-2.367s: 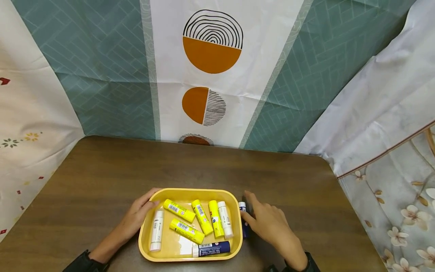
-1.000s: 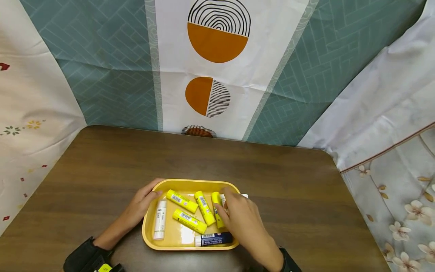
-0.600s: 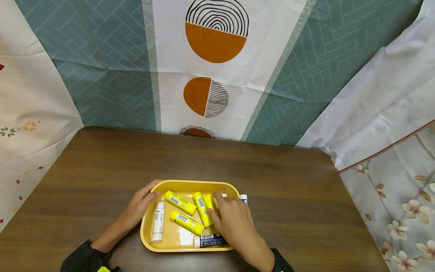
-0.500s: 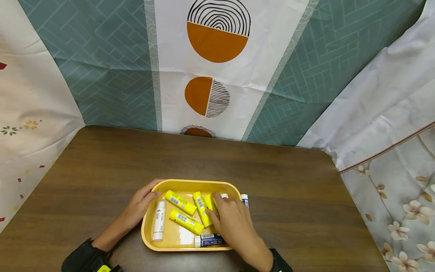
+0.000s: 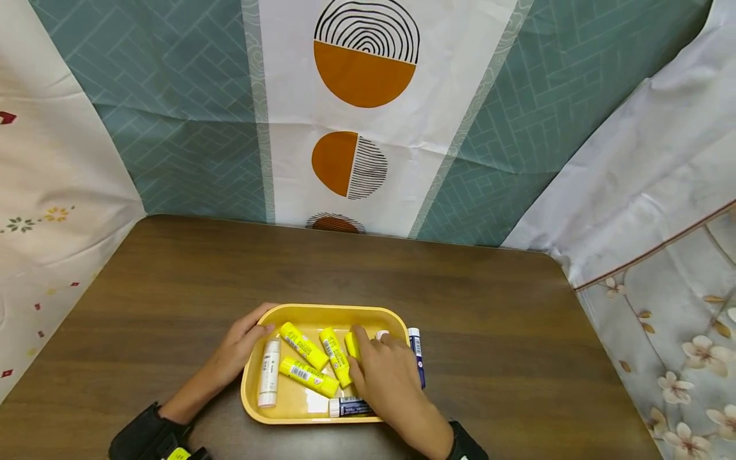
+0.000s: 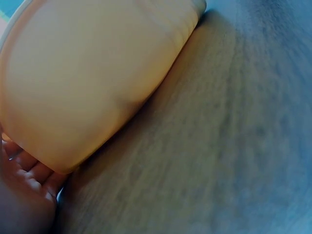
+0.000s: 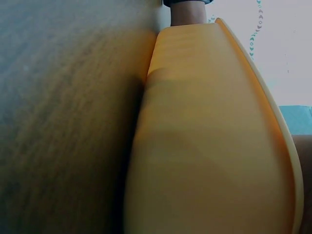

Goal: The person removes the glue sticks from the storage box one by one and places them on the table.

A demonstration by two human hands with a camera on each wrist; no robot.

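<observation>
A yellow tray [image 5: 333,308] holds several glue sticks. My left hand [image 5: 237,348] grips its left end, thumb at the rim; curled fingers show by the tray wall [image 6: 87,78] in the left wrist view. Inside the right end, my right hand [image 5: 392,377] touches an upright-lying yellow glue stick [image 5: 351,345], its fingertips partly hidden. Behind that hand a white cap [image 5: 382,334] peeks out. Left of it lie yellow glue sticks [image 5: 335,354], a white glue stick [image 5: 269,374] and, at the near side, a blue glue stick [image 5: 349,407] partly covered.
Another blue glue stick [image 5: 418,358] with a white cap lies on the table just outside the tray's right end. The brown wooden table [image 5: 345,268] reaches back to a patterned cloth [image 5: 282,166]. More cloth hangs at both sides.
My right hand has gone from the blue glue stick outside the tray into its right end, then leftward. The neighbouring yellow glue sticks have shifted left. My left hand keeps its grip.
</observation>
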